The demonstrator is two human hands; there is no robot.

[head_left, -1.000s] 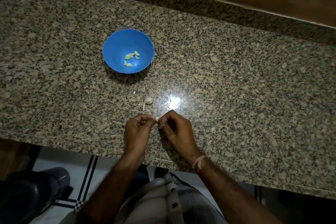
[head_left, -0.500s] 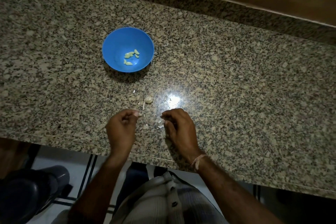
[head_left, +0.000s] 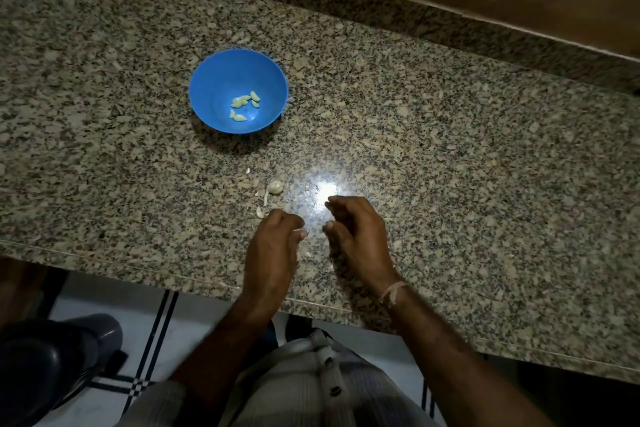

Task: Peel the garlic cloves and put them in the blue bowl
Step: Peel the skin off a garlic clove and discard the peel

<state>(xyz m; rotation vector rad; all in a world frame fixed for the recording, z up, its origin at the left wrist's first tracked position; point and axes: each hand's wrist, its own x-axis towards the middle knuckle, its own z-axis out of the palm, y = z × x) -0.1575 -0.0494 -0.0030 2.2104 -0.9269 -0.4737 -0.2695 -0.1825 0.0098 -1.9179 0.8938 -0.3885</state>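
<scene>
In the blue bowl, set on the counter at eleven o'clock from the left hand, peeled garlic cloves were seen gathered, with an unpeeled clove and skin scraps left at that hand's twelve o'clock. Its grip was drawn narrow, and whether anything was held could not be told; the right hand, at three o'clock, was held loosely curled, its grip wider.
</scene>
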